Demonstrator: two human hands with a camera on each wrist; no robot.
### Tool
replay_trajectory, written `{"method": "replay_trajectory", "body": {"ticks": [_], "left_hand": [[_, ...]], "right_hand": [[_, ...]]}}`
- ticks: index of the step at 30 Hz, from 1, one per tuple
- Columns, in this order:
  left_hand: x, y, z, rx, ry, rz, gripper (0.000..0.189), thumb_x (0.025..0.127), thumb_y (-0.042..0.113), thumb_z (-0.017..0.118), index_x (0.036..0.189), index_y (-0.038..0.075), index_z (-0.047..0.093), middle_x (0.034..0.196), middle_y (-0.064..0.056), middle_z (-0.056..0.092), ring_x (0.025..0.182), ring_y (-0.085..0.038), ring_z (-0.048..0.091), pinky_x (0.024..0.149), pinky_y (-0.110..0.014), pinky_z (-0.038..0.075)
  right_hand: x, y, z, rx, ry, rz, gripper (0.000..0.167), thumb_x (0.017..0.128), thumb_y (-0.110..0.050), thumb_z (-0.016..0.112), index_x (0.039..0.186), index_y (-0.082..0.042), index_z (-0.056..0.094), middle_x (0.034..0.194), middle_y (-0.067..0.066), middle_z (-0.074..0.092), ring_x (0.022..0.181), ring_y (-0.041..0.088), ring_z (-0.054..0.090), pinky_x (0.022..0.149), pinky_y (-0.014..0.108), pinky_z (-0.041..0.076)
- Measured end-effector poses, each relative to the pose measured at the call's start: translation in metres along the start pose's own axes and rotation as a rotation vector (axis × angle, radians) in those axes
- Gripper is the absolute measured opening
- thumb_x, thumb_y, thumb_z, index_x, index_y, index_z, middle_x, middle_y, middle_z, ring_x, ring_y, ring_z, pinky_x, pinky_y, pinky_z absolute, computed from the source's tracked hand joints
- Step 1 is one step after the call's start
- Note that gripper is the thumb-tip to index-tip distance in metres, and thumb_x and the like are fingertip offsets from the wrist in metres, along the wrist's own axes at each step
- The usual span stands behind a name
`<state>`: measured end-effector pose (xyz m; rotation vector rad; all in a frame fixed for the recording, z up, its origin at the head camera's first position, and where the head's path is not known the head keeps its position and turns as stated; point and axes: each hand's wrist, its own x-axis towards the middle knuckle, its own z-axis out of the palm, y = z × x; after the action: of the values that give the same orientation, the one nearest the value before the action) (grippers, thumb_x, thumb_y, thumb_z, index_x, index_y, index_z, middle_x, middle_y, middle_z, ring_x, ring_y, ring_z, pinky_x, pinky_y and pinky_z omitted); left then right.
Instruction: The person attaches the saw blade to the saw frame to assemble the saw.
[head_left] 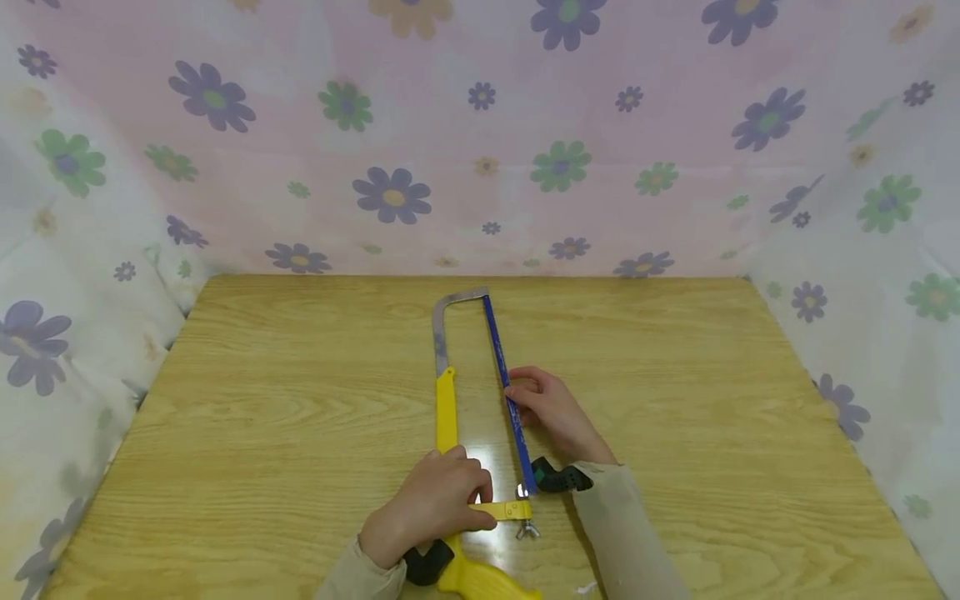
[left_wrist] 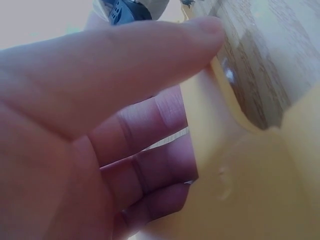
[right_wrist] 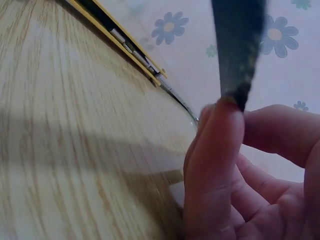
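Observation:
A hacksaw with a yellow-and-grey frame point(head_left: 446, 408) lies on the table, its far end pointing to the back wall. My left hand point(head_left: 435, 497) grips the frame near the yellow handle point(head_left: 487, 581); thumb and curled fingers hold the yellow part point(left_wrist: 215, 110) in the left wrist view. Along the right side of the frame runs the blue blade point(head_left: 497, 333). My right hand point(head_left: 555, 414) pinches that blade about midway between thumb and fingertips, and the right wrist view shows the dark blade point(right_wrist: 239, 45) rising from the pinch. A metal wing nut point(head_left: 528, 530) sits at the near blade mount.
The wood-grain table point(head_left: 285, 400) extends around the saw. Flowered cloth point(head_left: 480, 125) hangs behind it and along both sides. A small white scrap point(head_left: 586, 588) lies by the near edge. Black wrist bands point(head_left: 429, 564) sit on both wrists.

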<state>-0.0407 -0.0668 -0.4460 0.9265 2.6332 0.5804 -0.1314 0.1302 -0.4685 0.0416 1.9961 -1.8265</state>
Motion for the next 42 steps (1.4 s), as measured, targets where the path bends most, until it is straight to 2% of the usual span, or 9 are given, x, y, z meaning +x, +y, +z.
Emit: {"method": "replay_trajectory", "body": {"ticks": [6, 11, 17, 22, 27, 34, 42], "left_hand": [[0.000, 0.001, 0.000, 0.016, 0.003, -0.004, 0.019, 0.069, 0.048, 0.069, 0.071, 0.031, 0.060, 0.062, 0.018, 0.040, 0.065, -0.003, 0.036, 0.057, -0.023, 0.027], [0.001, 0.001, -0.001, 0.011, 0.006, -0.001, 0.019, 0.069, 0.047, 0.069, 0.071, 0.030, 0.061, 0.062, 0.018, 0.041, 0.065, -0.004, 0.037, 0.057, -0.024, 0.028], [0.002, -0.001, -0.002, 0.037, 0.021, 0.009, 0.020, 0.069, 0.048, 0.068, 0.071, 0.029, 0.061, 0.061, 0.018, 0.040, 0.064, -0.004, 0.036, 0.057, -0.023, 0.028], [0.002, 0.000, -0.002, 0.024, 0.010, 0.000, 0.022, 0.072, 0.050, 0.065, 0.070, 0.029, 0.061, 0.061, 0.018, 0.040, 0.063, -0.004, 0.036, 0.056, -0.023, 0.029], [0.002, 0.003, 0.002, 0.012, 0.017, -0.014, 0.025, 0.073, 0.053, 0.062, 0.069, 0.029, 0.061, 0.059, 0.018, 0.040, 0.063, -0.005, 0.036, 0.056, -0.024, 0.029], [0.001, 0.003, 0.003, 0.012, 0.030, -0.010, 0.024, 0.073, 0.054, 0.061, 0.068, 0.030, 0.059, 0.059, 0.019, 0.039, 0.061, -0.004, 0.035, 0.054, -0.023, 0.028], [0.001, 0.004, 0.002, 0.025, 0.020, -0.017, 0.025, 0.073, 0.055, 0.060, 0.067, 0.031, 0.059, 0.060, 0.018, 0.040, 0.062, -0.004, 0.036, 0.055, -0.023, 0.028]], "right_hand": [[0.000, 0.002, 0.001, -0.039, -0.054, -0.007, 0.048, 0.084, -0.017, 0.062, 0.127, -0.010, 0.043, 0.088, 0.014, 0.064, 0.065, 0.019, 0.058, 0.060, 0.030, 0.049], [-0.003, 0.003, 0.002, -0.153, -0.093, -0.018, 0.066, 0.083, -0.017, 0.063, 0.139, -0.018, 0.027, 0.091, 0.013, 0.064, 0.070, 0.020, 0.058, 0.065, 0.032, 0.049], [-0.009, -0.001, 0.000, -0.196, -0.156, -0.058, 0.077, 0.080, -0.015, 0.066, 0.141, -0.025, 0.021, 0.094, 0.011, 0.061, 0.077, 0.021, 0.058, 0.070, 0.032, 0.048], [-0.022, -0.005, 0.000, -0.251, -0.221, -0.074, 0.080, 0.080, -0.013, 0.067, 0.142, -0.027, 0.019, 0.099, 0.010, 0.058, 0.078, 0.021, 0.058, 0.073, 0.031, 0.045], [-0.035, 0.010, -0.002, -0.333, -0.272, -0.113, 0.080, 0.080, -0.016, 0.067, 0.141, -0.030, 0.018, 0.099, 0.007, 0.055, 0.079, 0.019, 0.059, 0.070, 0.031, 0.047], [-0.056, 0.014, -0.002, -0.392, -0.343, -0.131, 0.081, 0.079, -0.020, 0.068, 0.142, -0.029, 0.018, 0.099, 0.006, 0.052, 0.078, 0.017, 0.058, 0.067, 0.029, 0.047], [-0.066, 0.013, -0.002, -0.482, -0.392, -0.136, 0.080, 0.078, -0.024, 0.069, 0.142, -0.029, 0.020, 0.097, 0.003, 0.051, 0.077, 0.014, 0.056, 0.067, 0.027, 0.046]]}}
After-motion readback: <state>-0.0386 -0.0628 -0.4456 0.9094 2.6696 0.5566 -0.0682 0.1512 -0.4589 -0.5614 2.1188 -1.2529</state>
